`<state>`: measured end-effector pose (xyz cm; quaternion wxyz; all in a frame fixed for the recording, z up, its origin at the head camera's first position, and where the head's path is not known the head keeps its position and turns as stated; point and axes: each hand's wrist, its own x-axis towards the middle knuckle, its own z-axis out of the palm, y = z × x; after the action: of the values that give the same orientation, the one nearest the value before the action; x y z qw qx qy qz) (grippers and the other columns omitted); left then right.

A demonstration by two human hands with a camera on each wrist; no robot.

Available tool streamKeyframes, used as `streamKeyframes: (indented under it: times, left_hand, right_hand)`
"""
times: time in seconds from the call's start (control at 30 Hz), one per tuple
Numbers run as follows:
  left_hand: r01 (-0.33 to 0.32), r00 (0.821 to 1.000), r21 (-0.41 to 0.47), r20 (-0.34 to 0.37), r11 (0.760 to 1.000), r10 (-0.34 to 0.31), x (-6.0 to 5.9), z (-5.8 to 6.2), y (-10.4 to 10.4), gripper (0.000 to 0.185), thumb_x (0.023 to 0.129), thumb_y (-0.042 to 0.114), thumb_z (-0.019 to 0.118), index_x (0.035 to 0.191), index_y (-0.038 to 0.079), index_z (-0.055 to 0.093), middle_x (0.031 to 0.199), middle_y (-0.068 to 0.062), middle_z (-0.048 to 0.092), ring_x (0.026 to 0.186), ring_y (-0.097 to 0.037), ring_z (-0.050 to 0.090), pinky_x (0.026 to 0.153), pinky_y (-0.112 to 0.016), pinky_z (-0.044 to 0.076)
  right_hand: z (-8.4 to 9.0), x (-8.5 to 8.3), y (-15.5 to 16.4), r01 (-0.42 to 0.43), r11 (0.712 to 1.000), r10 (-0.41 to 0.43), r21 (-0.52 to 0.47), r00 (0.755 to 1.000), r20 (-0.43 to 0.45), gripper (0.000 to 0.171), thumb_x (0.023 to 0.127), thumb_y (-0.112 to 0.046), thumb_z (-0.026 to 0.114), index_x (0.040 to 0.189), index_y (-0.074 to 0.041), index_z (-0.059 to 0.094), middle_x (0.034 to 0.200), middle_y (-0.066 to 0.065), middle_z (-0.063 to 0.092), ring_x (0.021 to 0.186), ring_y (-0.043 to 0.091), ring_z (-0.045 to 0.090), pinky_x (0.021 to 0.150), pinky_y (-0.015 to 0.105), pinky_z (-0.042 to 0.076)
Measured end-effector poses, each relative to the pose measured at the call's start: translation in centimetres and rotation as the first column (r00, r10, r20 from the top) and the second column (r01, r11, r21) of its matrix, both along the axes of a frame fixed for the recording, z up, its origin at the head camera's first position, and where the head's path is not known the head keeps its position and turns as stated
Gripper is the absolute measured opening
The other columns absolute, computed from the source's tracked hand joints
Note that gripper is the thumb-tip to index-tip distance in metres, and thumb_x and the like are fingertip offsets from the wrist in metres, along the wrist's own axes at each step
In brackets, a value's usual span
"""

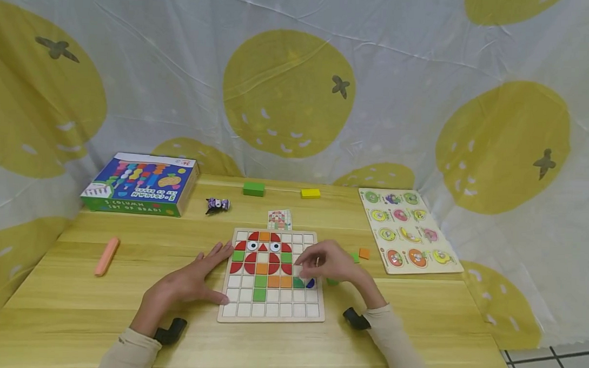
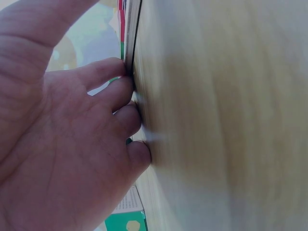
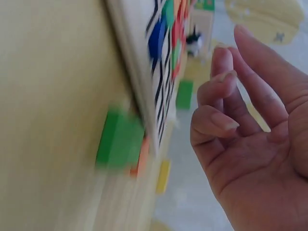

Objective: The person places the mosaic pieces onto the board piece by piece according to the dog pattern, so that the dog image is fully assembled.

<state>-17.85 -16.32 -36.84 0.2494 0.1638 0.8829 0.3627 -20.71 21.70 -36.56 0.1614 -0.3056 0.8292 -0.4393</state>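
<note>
A wooden grid board [image 1: 286, 310] lies on the table, bearing red, orange, green and eye-printed pieces in an owl-like pattern. Along its left edge, my left hand [image 1: 186, 282] rests with spread fingers touching the frame; in the left wrist view its fingertips [image 2: 139, 153] press at the table and the board's side. Over the board's right side hovers my right hand [image 1: 334, 262], fingers loosely bent, and the right wrist view shows nothing in them. Beneath that hand lie a blue curved piece [image 1: 310, 283] and a teal-green piece [image 1: 298, 282]. A small pattern card [image 1: 279, 220] touches the board's far edge.
Right of the board are an orange square [image 1: 364, 253] and green pieces [image 3: 120, 139]. A fruit puzzle board [image 1: 420, 267] lies farther right. Behind stand a green block [image 1: 253, 189], yellow block [image 1: 311, 194], purple-black figurine [image 1: 218, 205] and bead-set box [image 1: 141, 184]; an orange stick [image 1: 107, 257] lies left.
</note>
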Motion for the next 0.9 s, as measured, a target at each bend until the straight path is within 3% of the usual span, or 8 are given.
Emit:
streamKeyframes:
  times: [0.43, 0.9]
  left_hand:
    - [0.013, 1.000, 0.005, 0.000, 1.000, -0.013, -0.1, 0.0, -0.1, 0.120, 0.081, 0.041, 0.095, 0.174, 0.019, 0.023, 0.179, -0.025, 0.007, 0.159, -0.062, 0.002, 0.125, -0.077, 0.009]
    - [0.016, 1.000, 0.000, -0.017, 1.000, -0.016, -0.1, -0.3, -0.1, 0.121, 0.079, 0.042, 0.096, 0.174, 0.020, 0.024, 0.179, -0.026, 0.007, 0.156, -0.067, 0.003, 0.122, -0.080, 0.014]
  right_hand:
    - [-1.2, -1.5, 11.1, 0.184, 0.982, -0.183, 0.039, 0.983, -0.031, 0.029, 0.087, -0.001, 0.089, 0.115, 0.003, 0.079, 0.089, 0.009, 0.072, 0.078, 0.014, 0.061, 0.069, 0.022, 0.052]
    - [-2.6, -1.7, 13.6, 0.283, 0.959, -0.285, 0.026, 0.957, 0.060, 0.030, 0.084, 0.004, 0.089, 0.112, 0.007, 0.079, 0.085, 0.014, 0.067, 0.074, 0.013, 0.057, 0.067, 0.021, 0.051]
